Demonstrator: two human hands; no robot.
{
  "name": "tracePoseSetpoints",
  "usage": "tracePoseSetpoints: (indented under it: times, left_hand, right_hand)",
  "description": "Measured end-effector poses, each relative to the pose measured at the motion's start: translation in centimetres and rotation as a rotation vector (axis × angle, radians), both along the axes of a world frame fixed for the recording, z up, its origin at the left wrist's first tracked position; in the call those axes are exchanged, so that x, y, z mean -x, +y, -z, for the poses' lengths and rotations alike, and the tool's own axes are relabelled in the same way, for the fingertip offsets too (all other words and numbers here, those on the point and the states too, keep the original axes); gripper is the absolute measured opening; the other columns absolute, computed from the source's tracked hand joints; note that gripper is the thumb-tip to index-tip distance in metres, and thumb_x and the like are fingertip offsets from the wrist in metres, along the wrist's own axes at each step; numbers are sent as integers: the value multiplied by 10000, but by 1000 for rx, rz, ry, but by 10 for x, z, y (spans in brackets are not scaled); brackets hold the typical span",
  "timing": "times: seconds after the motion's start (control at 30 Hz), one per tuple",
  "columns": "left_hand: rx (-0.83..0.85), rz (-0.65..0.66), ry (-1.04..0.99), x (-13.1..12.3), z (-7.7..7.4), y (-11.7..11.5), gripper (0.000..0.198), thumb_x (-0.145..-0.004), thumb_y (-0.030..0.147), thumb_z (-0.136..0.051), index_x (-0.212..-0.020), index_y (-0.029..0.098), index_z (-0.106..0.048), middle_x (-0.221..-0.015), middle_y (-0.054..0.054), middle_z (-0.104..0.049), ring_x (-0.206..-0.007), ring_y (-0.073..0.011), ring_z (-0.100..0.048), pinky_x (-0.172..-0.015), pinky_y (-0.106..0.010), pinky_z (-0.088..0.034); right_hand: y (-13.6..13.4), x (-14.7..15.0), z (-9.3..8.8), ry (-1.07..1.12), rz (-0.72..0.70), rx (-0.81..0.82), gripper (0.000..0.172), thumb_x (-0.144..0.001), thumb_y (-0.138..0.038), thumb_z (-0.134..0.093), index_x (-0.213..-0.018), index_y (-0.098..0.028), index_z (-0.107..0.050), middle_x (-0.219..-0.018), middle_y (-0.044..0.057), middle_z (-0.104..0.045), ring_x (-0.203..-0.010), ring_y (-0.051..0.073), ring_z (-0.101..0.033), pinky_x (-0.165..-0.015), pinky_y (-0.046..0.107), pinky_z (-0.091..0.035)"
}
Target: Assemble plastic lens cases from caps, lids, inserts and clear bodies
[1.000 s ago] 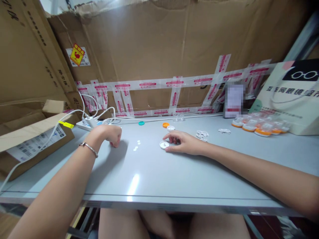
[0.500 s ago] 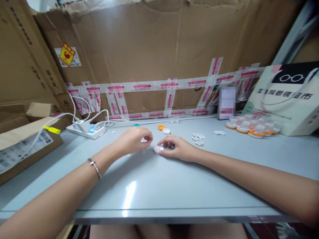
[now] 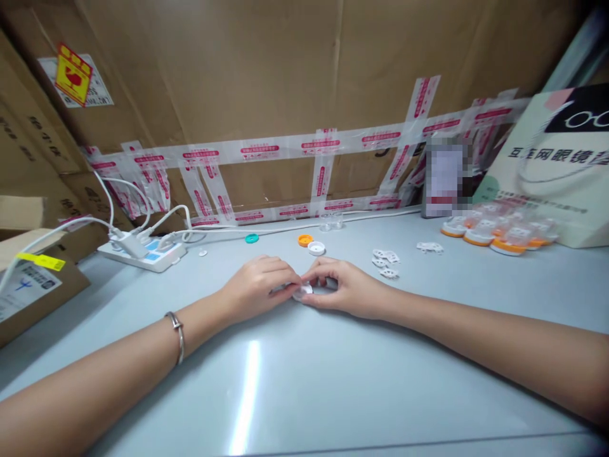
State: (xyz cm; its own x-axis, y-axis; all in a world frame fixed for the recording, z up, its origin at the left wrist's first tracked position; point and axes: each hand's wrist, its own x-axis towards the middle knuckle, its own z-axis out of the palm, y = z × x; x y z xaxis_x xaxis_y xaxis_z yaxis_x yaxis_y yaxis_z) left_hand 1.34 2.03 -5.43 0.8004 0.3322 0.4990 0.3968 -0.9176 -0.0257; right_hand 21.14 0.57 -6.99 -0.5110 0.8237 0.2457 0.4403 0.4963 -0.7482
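My right hand (image 3: 340, 285) is closed on a small white round plastic piece (image 3: 302, 292), its thumb and fingers around the right side of the rim, low at the tabletop. My left hand (image 3: 261, 289), with a metal bangle (image 3: 176, 330) at the wrist, meets it from the left. Its fingers and thumb are pinched together at the piece's left edge. Whatever small thing they hold, if any, is hidden. Just beyond the hands lie a white ring-shaped cap (image 3: 316, 248), an orange cap (image 3: 305, 240) and a green cap (image 3: 252, 238).
Several white flat cut-out parts (image 3: 386, 257) lie right of my hands. Further right are several clear-topped pieces with orange bases (image 3: 507, 244), a phone (image 3: 445, 178) and a paper bag (image 3: 547, 165). A power strip (image 3: 143, 251) with cables and a cardboard box (image 3: 42, 285) stand left.
My left hand has come down and right to the white round piece, its fingers now touching it. My right hand keeps its hold. The view has tilted downward.
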Motion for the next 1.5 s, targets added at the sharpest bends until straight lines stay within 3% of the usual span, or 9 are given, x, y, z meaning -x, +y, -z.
tracePoseSetpoints:
  times: [0.27,0.43,0.63,0.9,1.5]
  left_hand:
    - [-54,25,34,3,2,-5,212,-878,196,-463,-833,158,-666,-788,-50,-702,-722,-132,-628,-684,-243,-459]
    - [31,40,28,6,2,-9,207,-870,176,-472,-898,170,-677,-900,-60,-711,-804,-137,-650,-727,-229,-487]
    - [170,49,-6,6,-1,-13,213,-863,168,-473,-921,139,-676,-908,-81,-705,-816,-144,-656,-741,-230,-507]
    - [307,44,-105,6,-3,-10,187,-849,181,-507,-910,153,-682,-856,-66,-716,-772,-132,-659,-723,-220,-505]
    - [240,62,-19,9,-3,-10,210,-855,171,-489,-892,143,-694,-871,-74,-710,-784,-135,-657,-726,-225,-509]
  right_hand:
    - [-3,-3,-2,-62,-25,-73,306,-734,-376,-618,-967,-191,-689,-884,54,-548,-791,152,-529,-728,278,-439]
    - [-5,-4,-1,-10,-54,-62,249,-735,-341,-614,-925,-197,-684,-888,47,-606,-792,156,-562,-723,286,-455]
    - [-7,-4,-2,84,17,16,274,-674,-373,-671,-844,-162,-630,-814,34,-659,-769,155,-596,-727,289,-468]
    - [-9,-5,-4,37,18,-91,200,-685,-329,-676,-803,-174,-630,-829,26,-677,-794,156,-617,-726,264,-463]
    - [-6,-4,0,-123,-31,-367,132,-766,-308,-629,-795,-182,-656,-776,35,-686,-767,166,-608,-724,281,-454]
